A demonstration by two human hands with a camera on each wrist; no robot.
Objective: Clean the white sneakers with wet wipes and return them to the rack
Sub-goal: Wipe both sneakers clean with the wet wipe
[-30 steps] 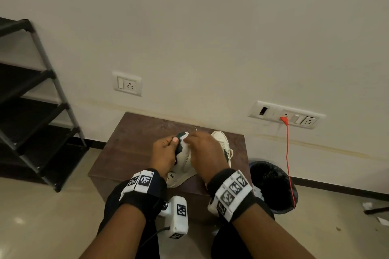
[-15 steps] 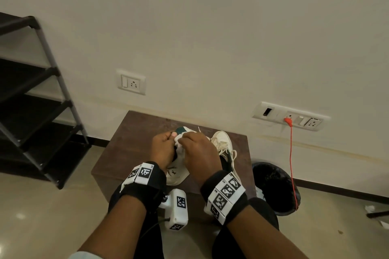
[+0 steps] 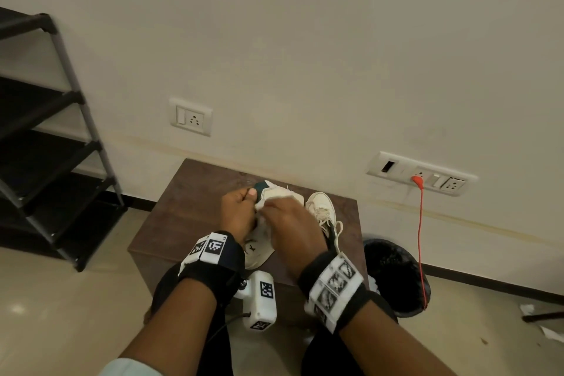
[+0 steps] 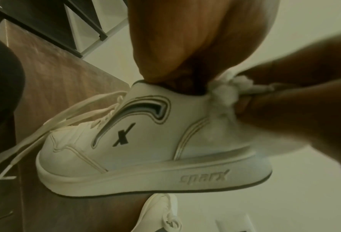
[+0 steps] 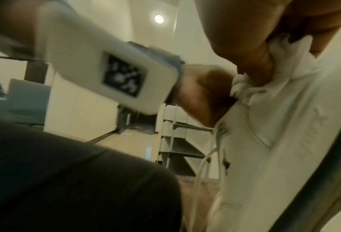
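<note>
A white sneaker [image 3: 259, 246] with a dark X logo is tilted on the brown table [image 3: 189, 207]. My left hand [image 3: 244, 200] grips it at the collar [image 4: 165, 87], fingers inside the opening. My right hand [image 3: 271, 207] pinches a crumpled white wet wipe [image 4: 225, 92] and presses it against the sneaker's heel [image 5: 284, 133]. The second white sneaker [image 3: 322, 207] lies on the table just right of my hands, laces loose. My hands hide most of the held sneaker in the head view.
A black multi-tier shoe rack [image 3: 45, 146] stands at the left against the wall. A black lined bin [image 3: 393, 275] sits on the floor right of the table, with an orange cable [image 3: 421, 238] hanging above it. Paper scraps [image 3: 549, 336] lie at far right.
My right hand has rubbed the wipe a little across the heel while the left keeps its grip. The second sneaker shows more from behind my right hand.
</note>
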